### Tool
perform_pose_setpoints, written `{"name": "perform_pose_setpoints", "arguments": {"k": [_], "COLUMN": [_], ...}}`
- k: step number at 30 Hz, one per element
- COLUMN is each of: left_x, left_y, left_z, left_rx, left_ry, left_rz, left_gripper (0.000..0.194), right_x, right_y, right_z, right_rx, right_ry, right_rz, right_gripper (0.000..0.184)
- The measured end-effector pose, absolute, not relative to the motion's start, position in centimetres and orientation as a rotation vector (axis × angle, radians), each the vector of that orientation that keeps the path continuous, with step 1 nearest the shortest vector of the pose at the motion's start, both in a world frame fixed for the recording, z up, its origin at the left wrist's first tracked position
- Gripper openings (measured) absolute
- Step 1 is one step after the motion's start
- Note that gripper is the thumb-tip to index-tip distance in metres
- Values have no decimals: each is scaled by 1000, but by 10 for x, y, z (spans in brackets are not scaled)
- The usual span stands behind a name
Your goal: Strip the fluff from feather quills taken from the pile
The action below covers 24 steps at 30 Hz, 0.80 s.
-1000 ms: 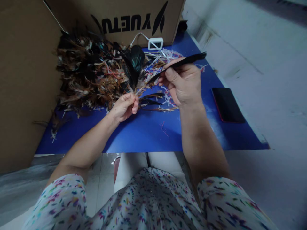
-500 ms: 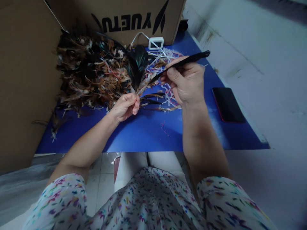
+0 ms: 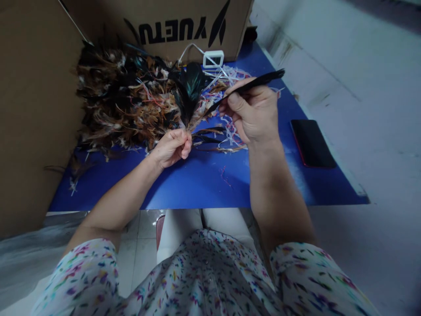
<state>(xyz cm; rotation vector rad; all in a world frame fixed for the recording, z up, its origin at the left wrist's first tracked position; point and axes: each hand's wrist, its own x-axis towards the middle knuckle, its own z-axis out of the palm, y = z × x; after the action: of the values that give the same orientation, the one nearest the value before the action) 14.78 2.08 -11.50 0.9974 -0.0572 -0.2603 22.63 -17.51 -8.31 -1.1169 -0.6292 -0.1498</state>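
Note:
My left hand [image 3: 171,147] pinches the quill ends of a small bunch of dark, green-sheened feathers [image 3: 189,90] that fan upward over the blue table [image 3: 204,180]. My right hand [image 3: 253,115] grips one long black feather [image 3: 250,85] between thumb and fingers, its tip pointing right and its quill angled down toward the bunch. Behind both hands lies a big heap of brown and black feathers [image 3: 121,103]. A tangle of white, red and blue threads [image 3: 226,79] sits under and beyond my right hand.
A cardboard box printed with black letters [image 3: 171,26] stands at the back, and another cardboard wall [image 3: 33,109] closes the left side. A small white device with a cable [image 3: 213,59] lies by the box. A dark phone [image 3: 311,142] rests on the table's right part.
The long black feather in my right hand has shifted slightly, rising and then dropping back a little. The bunch in my left hand has tilted a touch to the right. Both hands keep their grip.

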Motion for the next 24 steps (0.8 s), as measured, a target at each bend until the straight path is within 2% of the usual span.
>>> {"name": "perform_pose_setpoints", "arguments": {"k": [4, 11, 16, 24], "left_x": [147, 149, 148, 149], "left_y": [20, 22, 22, 21], "left_z": [-115, -120, -120, -125], "left_rx": [1034, 1105, 1150, 1178], "left_ry": [-25, -76, -69, -72], "left_rz": [-261, -309, -329, -309], "left_gripper": [35, 50, 52, 51], "right_x": [228, 228, 230, 223], "right_y": [-176, -177, -178, -174], "right_z": [-87, -89, -92, -86], "right_rx": [-1262, -1382, -1470, -1289], "right_ry": [-649, -649, -649, -658], "right_rz": [-136, -158, -174, -132], "right_gripper": [44, 49, 53, 46]}}
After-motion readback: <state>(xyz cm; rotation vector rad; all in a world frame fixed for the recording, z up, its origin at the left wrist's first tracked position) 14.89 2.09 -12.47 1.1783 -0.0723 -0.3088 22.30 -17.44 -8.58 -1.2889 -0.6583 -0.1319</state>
